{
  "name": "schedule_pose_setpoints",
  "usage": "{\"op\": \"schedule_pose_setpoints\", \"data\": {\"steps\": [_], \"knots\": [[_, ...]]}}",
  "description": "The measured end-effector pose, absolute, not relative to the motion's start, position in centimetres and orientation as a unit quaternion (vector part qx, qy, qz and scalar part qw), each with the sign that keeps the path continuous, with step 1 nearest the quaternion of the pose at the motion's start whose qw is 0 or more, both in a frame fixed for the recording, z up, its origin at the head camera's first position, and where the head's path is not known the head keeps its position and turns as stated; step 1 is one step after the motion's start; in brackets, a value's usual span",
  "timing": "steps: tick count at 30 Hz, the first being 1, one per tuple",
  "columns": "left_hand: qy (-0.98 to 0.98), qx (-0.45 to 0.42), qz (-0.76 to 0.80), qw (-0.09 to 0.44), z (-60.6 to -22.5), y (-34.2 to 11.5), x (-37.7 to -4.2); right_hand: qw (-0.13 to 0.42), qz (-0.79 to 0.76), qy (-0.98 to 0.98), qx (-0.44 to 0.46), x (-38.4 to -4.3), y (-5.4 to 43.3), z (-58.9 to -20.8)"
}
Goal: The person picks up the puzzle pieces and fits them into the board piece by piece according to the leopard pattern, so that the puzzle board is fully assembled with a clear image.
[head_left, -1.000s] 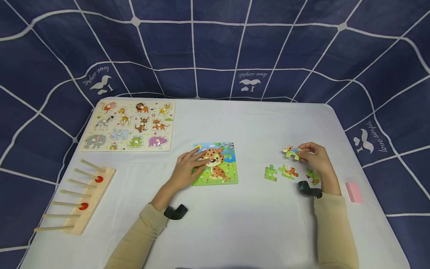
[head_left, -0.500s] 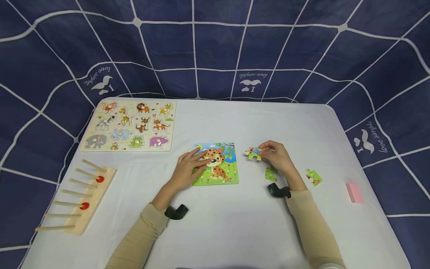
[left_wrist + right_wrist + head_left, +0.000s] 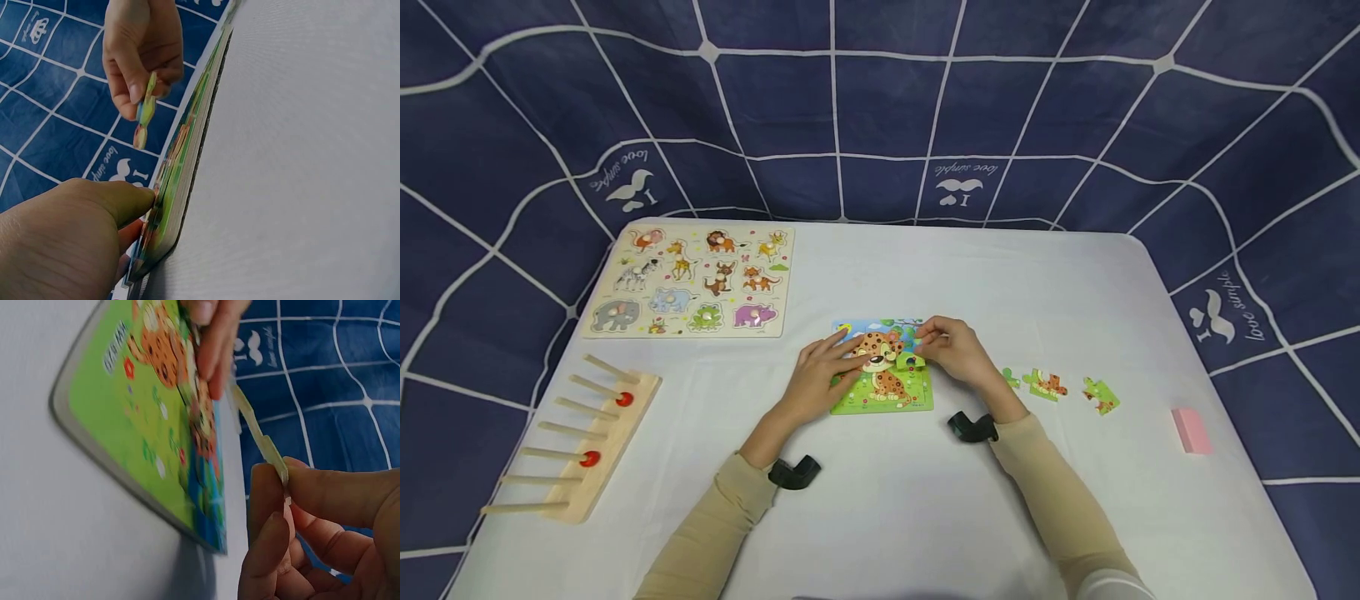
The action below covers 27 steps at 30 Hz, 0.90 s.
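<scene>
A square leopard jigsaw puzzle board (image 3: 880, 406) lies on the table in front of me. My left hand (image 3: 818, 377) rests on its left part with fingers stretched out over the picture. Above the board's right part, my right hand (image 3: 957, 353) pinches a green jigsaw piece (image 3: 911, 361) between thumb and fingers. The right wrist view shows this thin piece (image 3: 265, 445) edge-on, held apart from the board. In the left wrist view, my left thumb touches the board's edge area and the held piece (image 3: 146, 109) hangs in the air.
Three loose jigsaw pieces lie to the right: one partly hidden piece (image 3: 1011, 377), an orange-green piece (image 3: 1045, 384) and a green piece (image 3: 1101, 396). A pink block (image 3: 1191, 430) is farther right. At left are an animal peg puzzle (image 3: 692, 279) and a wooden rack (image 3: 602, 467) with red beads.
My right hand has carried the pinched jigsaw piece leftward from the loose pieces to above the puzzle board. The left hand has stayed in place on the board.
</scene>
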<state>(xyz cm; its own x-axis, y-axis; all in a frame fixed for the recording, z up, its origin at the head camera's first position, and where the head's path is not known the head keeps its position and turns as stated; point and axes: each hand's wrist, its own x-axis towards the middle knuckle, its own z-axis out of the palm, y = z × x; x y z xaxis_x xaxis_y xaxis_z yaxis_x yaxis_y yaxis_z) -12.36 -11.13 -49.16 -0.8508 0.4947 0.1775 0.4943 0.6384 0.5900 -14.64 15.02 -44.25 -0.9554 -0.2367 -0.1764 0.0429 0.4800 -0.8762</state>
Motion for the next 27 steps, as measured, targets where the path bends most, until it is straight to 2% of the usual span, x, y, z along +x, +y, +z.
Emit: {"op": "schedule_pose_setpoints", "data": {"steps": [8,27], "knots": [[0.905,0.273,0.327,-0.001,-49.2,-11.1,-12.4,0.12,-0.471,0.872,-0.066,-14.7,13.9,-45.0],[0.903,0.275,0.331,0.0,-49.0,-11.1,-12.3,0.1,-0.405,0.909,-0.022,-14.5,13.4,-45.0]]}}
